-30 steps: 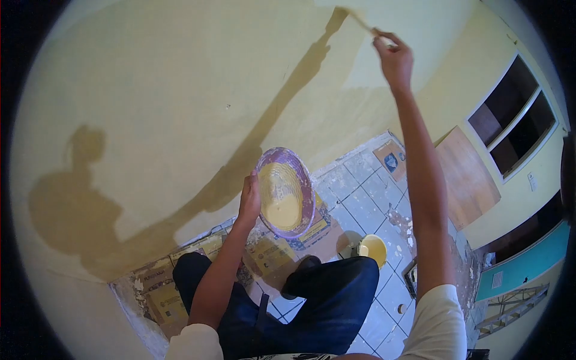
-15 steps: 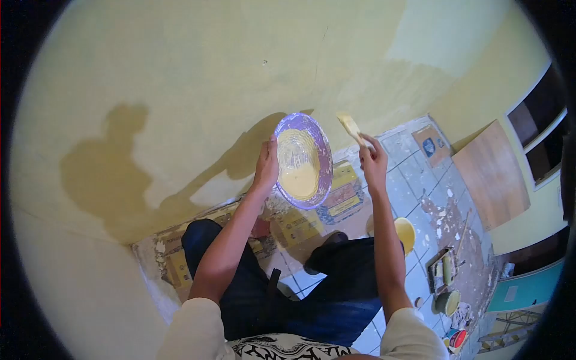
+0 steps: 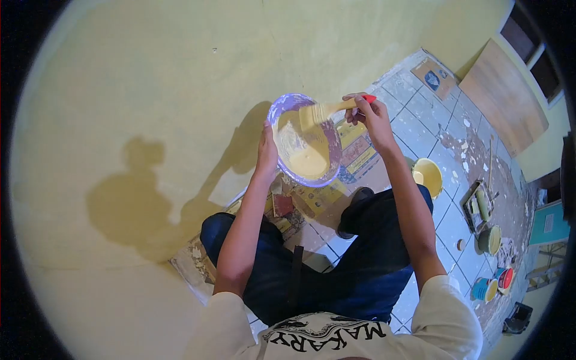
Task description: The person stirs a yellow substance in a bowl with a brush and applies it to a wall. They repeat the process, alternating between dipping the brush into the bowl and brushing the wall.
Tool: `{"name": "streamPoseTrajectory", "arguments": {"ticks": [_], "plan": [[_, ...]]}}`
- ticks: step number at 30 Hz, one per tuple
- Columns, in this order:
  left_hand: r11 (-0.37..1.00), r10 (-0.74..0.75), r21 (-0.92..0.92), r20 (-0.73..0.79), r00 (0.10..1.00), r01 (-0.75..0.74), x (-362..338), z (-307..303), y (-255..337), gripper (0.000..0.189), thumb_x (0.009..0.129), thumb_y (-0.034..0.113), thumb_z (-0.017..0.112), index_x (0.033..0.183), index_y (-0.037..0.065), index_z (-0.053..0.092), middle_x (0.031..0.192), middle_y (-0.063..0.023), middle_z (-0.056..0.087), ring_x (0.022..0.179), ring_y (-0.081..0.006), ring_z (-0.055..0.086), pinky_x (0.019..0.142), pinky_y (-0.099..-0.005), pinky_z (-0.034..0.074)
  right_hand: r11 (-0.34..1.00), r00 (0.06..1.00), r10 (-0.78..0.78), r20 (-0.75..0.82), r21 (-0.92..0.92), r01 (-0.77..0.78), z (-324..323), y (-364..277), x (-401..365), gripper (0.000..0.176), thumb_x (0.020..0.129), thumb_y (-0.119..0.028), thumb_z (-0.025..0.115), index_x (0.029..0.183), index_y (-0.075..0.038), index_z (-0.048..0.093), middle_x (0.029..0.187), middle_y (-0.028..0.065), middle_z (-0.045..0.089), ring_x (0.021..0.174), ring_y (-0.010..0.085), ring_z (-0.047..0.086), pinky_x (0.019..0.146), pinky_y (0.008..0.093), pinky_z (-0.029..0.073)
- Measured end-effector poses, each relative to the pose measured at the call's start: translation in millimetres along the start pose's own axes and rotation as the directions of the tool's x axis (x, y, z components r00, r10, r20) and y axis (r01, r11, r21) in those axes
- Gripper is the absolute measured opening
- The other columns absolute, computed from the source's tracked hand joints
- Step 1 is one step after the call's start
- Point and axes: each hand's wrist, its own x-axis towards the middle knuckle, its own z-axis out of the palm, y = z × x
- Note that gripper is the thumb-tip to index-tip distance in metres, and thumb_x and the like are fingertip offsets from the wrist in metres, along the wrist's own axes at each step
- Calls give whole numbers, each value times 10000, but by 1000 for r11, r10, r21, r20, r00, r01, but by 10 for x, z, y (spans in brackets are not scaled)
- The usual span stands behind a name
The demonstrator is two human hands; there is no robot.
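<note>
My left hand point(image 3: 267, 150) grips the near-left rim of a purple basin point(image 3: 333, 157), which is tilted toward me in front of the wall. Pale yellow paint point(image 3: 309, 162) pools at its lower end and smears its inner sides. In my right hand point(image 3: 368, 114) is a paintbrush point(image 3: 336, 108) with a wooden handle and a red end. Its yellow-coated bristles hang over the upper right part of the basin. My fingers are closed round the handle.
A yellow wall point(image 3: 150, 78) rises close in front. Cardboard point(image 3: 324, 201) covers the floor at its foot. To the right stand a yellow bucket point(image 3: 427, 178), a roller tray point(image 3: 478, 207), several paint tubs point(image 3: 489, 240) and a leaning wooden board point(image 3: 504, 99).
The paintbrush has moved left and swung from upright beside the basin to lying across it. My view has turned, so the floor and buckets sit further right.
</note>
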Motion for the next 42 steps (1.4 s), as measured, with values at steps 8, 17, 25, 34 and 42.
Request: {"name": "streamPoseTrajectory", "arguments": {"ticks": [8, 17, 25, 34, 42], "plan": [[973, -177, 182, 177, 968, 145, -215, 252, 14, 818, 1067, 625, 291, 1551, -32, 344, 1573, -195, 413, 1454, -262, 396, 1191, -362, 320, 964, 999, 23, 38, -266, -12, -122, 380, 23, 390, 1086, -311, 472, 1055, 3, 701, 737, 23, 575, 692, 130, 552, 661, 295, 449], [974, -215, 117, 211, 954, 193, -325, 312, 40, 784, 1069, 625, 281, 1508, -8, 428, 1471, -170, 544, 1344, -238, 535, 1131, -360, 414, 884, 985, 24, -170, -457, -100, -449, 550, -56, 647, 1040, -456, 557, 1490, -18, 402, 892, 143, 709, 812, 186, 669, 745, 337, 528], [996, -82, 49, 219, 972, 73, -121, 96, -1, 756, 1073, 610, 294, 1539, 21, 375, 1520, -148, 495, 1375, -237, 507, 1156, -369, 397, 861, 756, -248, -606, -495, -114, -1610, -101, -1901, 468, 1081, -367, 491, 1414, -40, 513, 971, 112, 695, 830, 162, 638, 743, 337, 510], [990, -101, 100, 26, 995, 98, -385, 41, 128, 775, 1072, 609, 292, 1593, 36, 280, 1618, -136, 363, 1474, -251, 376, 1210, -384, 303, 291, 435, 862, -262, -446, -846, -385, 2220, -5538, 399, 1065, -370, 479, 1144, -11, 634, 963, 191, 688, 927, 334, 656, 854, 438, 510], [990, -131, 27, -127, 983, 136, -439, 165, 78, 790, 1066, 620, 311, 1592, 33, 275, 1632, -135, 336, 1475, -279, 366, 1210, -401, 296, 194, 353, 895, -272, -475, -858, -821, 1876, -5592, 382, 1054, -354, 496, 1125, -8, 643, 946, 189, 694, 907, 338, 664, 835, 438, 517]]}}
